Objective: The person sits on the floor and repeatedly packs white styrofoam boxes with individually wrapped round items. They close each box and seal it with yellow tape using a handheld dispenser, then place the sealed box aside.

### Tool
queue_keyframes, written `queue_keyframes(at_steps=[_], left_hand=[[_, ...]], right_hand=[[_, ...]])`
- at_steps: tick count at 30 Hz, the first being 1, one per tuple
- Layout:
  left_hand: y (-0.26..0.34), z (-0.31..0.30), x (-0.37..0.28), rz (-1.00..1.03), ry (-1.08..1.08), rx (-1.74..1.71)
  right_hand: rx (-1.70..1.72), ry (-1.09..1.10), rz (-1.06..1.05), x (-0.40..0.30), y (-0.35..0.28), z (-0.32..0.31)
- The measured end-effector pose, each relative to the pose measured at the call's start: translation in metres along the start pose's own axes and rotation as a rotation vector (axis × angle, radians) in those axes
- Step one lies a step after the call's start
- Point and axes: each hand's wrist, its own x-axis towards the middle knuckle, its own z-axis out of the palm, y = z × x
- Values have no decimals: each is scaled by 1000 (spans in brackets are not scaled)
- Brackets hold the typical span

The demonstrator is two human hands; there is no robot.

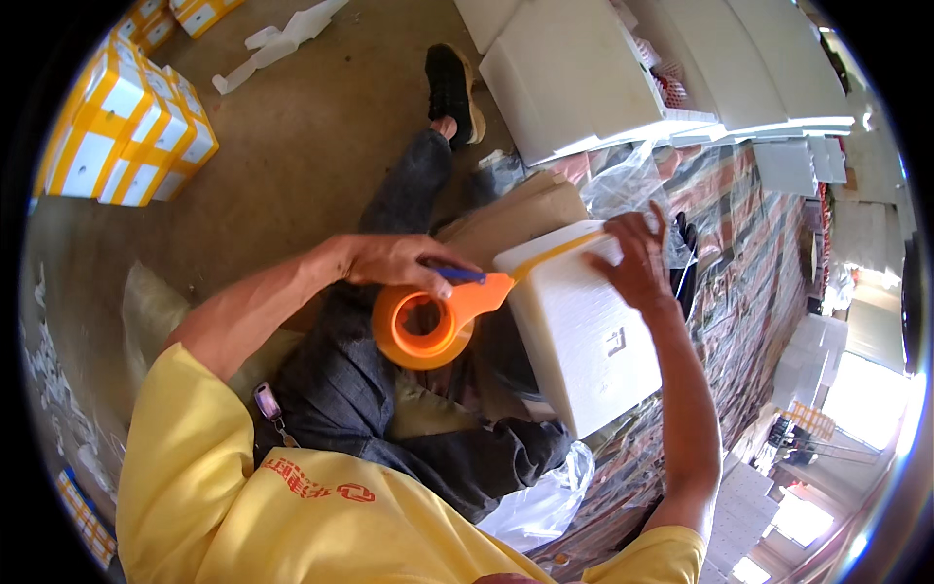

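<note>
My left hand [408, 261] grips an orange plastic tape dispenser [467, 306] with a roll of tape on it. A narrow blue piece [460, 275] shows beside the thumb; whether it belongs to the dispenser I cannot tell. From the dispenser's tip, yellow tape [558, 255] runs along the top edge of a white foam box [584, 336], which stands tilted in front of my legs and bears dark marks. My right hand [636, 255] rests at the far end of the tape, fingers spread, touching the box's edge.
Brown cardboard [522, 215] lies behind the box. Large white foam boxes [576, 80] stand at upper right beside a striped sheet [751, 241]. Taped foam boxes [131, 131] are stacked at upper left. Clear plastic [543, 504] lies near my knee, and white scraps [292, 36] lie on the floor.
</note>
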Motion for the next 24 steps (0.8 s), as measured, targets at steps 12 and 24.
queue_keyframes(at_steps=[12,24], left_hand=[[-39,92,-65,-47,84,-109],[-51,85,-29,88,117,6]], right_hand=[[49,-140,1248,-257,143,49],[1136,173,1659,-333,-153,61]])
